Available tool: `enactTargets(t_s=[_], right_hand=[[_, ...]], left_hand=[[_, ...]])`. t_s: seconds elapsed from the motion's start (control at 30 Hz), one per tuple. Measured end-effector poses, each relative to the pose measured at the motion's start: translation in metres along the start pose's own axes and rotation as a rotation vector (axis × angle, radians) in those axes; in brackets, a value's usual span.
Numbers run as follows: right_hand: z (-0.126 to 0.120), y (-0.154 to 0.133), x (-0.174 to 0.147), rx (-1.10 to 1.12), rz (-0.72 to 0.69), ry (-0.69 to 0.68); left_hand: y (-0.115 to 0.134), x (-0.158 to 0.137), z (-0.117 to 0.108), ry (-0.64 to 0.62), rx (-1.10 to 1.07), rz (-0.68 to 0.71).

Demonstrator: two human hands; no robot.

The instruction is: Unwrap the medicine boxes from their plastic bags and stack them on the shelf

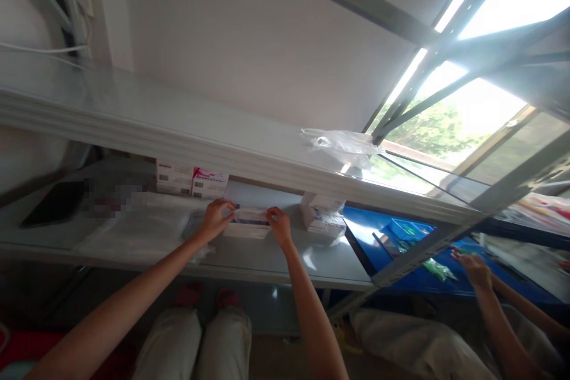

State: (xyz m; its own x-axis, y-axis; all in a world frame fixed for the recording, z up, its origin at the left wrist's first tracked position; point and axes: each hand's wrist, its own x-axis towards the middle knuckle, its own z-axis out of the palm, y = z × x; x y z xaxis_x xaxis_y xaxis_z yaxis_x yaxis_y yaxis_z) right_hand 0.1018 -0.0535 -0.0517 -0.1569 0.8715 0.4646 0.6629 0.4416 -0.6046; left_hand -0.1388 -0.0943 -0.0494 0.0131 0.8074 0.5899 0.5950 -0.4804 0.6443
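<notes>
On the grey lower shelf (325,264) lies a small white box (250,229) with a dark stripe, between my two hands. A thin, whitish strip of clear plastic film (252,212) stretches along its top. My left hand (216,218) pinches the film at the box's left end, fingers closed. At the right end, my right hand (278,224) pinches it too, with thumb and fingertips together. Fine detail at the fingertips is blurred. A clear plastic bag (142,222) spreads flat just left of my left hand.
White printed boxes (174,179) stand behind, and a stack of white boxes (323,217) sits right. A dark flat object (56,203) lies far left. The upper shelf edge (178,136) overhangs, carrying a plastic bag (342,143). A co-worker's hand (474,267) is over a blue surface, right.
</notes>
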Motion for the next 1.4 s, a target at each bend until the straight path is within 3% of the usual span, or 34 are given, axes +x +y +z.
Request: enactTargets(t_s=[0.17,0.33,0.43,0.57,0.67,0.77,0.87,0.9,0.97,1.03,1.13,1.27,1.4], right_hand=[[0.0,0.002,-0.008,0.078,0.038,0.116],[0.006,-0.023,-0.003,0.142,-0.087,0.08],[0.002,-0.029,0.003,0.237,-0.052,0.045],[-0.013,-0.009,0.005,0.414,0.064,0.211],[-0.025,0.011,-0.001,0.499,0.137,0.323],[-0.036,0.013,-0.013,0.442,0.127,0.407],[-0.042,-0.012,-0.029,0.214,-0.021,0.556],[-0.043,-0.024,-0.034,0.125,-0.101,0.564],[-0.04,-0.05,-0.039,-0.021,-0.298,0.419],[-0.034,-0.071,-0.037,-0.133,-0.476,0.147],[-0.022,-0.085,-0.024,-0.322,-0.527,-0.141],[-0.018,-0.08,-0.011,-0.639,-0.47,-0.345],[-0.023,-0.071,-0.022,-0.706,-0.53,-0.224]], left_hand=[[0.004,0.0,-0.003,-0.014,-0.194,-0.146],[0.022,0.012,0.002,-0.054,-0.286,-0.049],[0.025,0.018,-0.005,-0.024,-0.288,-0.035],[0.013,0.018,-0.029,0.079,-0.247,-0.098],[0.004,0.011,-0.047,0.072,-0.163,-0.125],[0.01,0.001,-0.06,0.176,-0.003,-0.022],[0.032,-0.01,-0.062,0.42,0.218,0.193],[0.041,-0.013,-0.058,0.43,0.282,0.288],[0.057,-0.015,-0.047,0.254,0.393,0.493],[0.066,-0.011,-0.032,-0.048,0.504,0.613],[0.064,-0.001,-0.012,-0.311,0.661,0.56],[0.056,0.004,-0.007,-0.379,0.747,0.518],[0.062,-0.006,-0.017,-0.345,0.778,0.621]])
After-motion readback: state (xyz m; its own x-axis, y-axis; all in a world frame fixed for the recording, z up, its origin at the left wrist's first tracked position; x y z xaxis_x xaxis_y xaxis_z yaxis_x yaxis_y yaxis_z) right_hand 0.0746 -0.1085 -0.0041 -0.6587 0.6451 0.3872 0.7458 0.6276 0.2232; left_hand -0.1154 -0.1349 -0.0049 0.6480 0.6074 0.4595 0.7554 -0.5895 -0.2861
